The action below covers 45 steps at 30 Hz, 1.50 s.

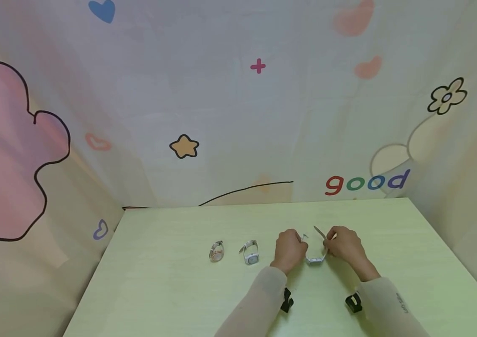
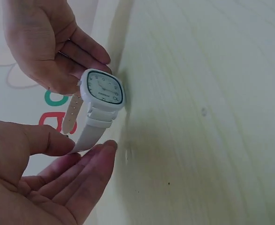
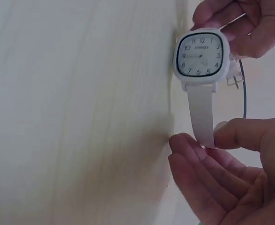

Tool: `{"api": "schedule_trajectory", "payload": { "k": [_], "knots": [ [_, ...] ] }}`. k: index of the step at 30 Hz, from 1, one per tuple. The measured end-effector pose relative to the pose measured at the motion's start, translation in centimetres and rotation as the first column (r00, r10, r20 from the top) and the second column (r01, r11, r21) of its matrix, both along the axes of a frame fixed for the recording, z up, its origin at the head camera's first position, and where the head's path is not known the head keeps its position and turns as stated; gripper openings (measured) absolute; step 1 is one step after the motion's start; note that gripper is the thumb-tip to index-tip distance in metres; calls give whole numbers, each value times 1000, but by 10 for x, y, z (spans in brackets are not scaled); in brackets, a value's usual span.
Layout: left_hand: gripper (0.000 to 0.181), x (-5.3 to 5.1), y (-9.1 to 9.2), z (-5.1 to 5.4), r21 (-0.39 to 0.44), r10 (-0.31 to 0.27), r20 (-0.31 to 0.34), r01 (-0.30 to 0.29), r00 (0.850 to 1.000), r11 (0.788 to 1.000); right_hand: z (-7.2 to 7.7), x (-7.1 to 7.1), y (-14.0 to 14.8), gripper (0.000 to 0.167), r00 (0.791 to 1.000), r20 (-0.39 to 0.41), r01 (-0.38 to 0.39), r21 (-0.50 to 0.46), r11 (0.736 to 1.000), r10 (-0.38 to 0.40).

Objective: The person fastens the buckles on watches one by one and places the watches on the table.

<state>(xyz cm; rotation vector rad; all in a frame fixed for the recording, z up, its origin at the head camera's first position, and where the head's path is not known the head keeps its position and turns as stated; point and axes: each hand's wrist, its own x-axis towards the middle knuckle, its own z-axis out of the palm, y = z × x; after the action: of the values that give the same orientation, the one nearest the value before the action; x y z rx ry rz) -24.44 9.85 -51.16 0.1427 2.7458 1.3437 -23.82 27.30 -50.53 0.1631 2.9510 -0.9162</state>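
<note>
A white wristwatch with a rounded-square case is held between both hands at the right of the table. My left hand pinches one half of its strap between thumb and fingers. The other half, a long strap with holes, is pinched by my right hand; its free tip sticks up past the fingers. The dial faces the wearer's side, and a metal buckle shows behind the case in the right wrist view. The two strap halves stand apart, unfastened.
To the left of the hands lies another white watch. Farther left is a watch with a pinkish-gold case. A printed cloth backdrop rises behind the pale table. Black wrist bands sit at the sleeves.
</note>
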Motion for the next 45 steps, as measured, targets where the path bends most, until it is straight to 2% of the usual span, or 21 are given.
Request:
{"api": "schedule_trajectory", "payload": {
  "k": [4, 8, 10, 15, 19, 23, 28, 31, 34, 37, 40, 42, 45],
  "knots": [
    [14, 1, -2, 2, 63, 3, 10, -3, 1000, 998, 2, 1, -3, 15, 1000, -6, 24, -73, 997, -24],
    [41, 2, -7, 4, 127, -18, 11, 17, 1000, 992, 4, 4, -7, 17, 998, -16, 50, -166, 985, -54],
    [45, 3, -10, 5, 143, -31, -13, 33, 999, 989, 6, 5, -10, 16, 997, -39, 50, -211, 976, -60],
    [29, 5, -20, 13, 178, -33, -89, 48, 996, 983, 17, 8, -18, 15, 994, -94, 25, -288, 957, -54],
    [18, 7, -28, 20, 224, -19, -170, 57, 985, 973, 26, 14, -26, 16, 992, -118, 12, -324, 946, -53],
    [17, 10, -36, 27, 298, 13, -223, 55, 975, 953, 35, 20, -34, 18, 985, -167, -15, -333, 943, -43],
    [17, 15, -46, 33, 409, 47, -231, 53, 972, 911, 44, 26, -44, 18, 973, -227, -42, -354, 934, -43],
    [18, 17, -54, 37, 460, 37, -243, 82, 969, 884, 49, 30, -49, 17, 967, -250, -46, -380, 924, -55],
    [22, 20, -63, 42, 463, 0, -244, 116, 970, 879, 54, 33, -53, 18, 963, -262, -54, -393, 918, -56],
    [25, 24, -73, 48, 429, -45, -256, 155, 966, 890, 60, 37, -57, 19, 962, -267, -63, -398, 915, -51],
    [24, 27, -83, 54, 419, -69, -251, 173, 966, 891, 66, 41, -61, 20, 962, -269, -72, -409, 910, -45],
    [23, 29, -89, 57, 443, -72, -232, 171, 970, 880, 69, 43, -64, 19, 960, -276, -81, -413, 907, -40],
    [21, 32, -95, 59, 509, -77, -200, 171, 977, 844, 70, 49, -69, 18, 956, -292, -96, -411, 907, -31]
  ]
}}
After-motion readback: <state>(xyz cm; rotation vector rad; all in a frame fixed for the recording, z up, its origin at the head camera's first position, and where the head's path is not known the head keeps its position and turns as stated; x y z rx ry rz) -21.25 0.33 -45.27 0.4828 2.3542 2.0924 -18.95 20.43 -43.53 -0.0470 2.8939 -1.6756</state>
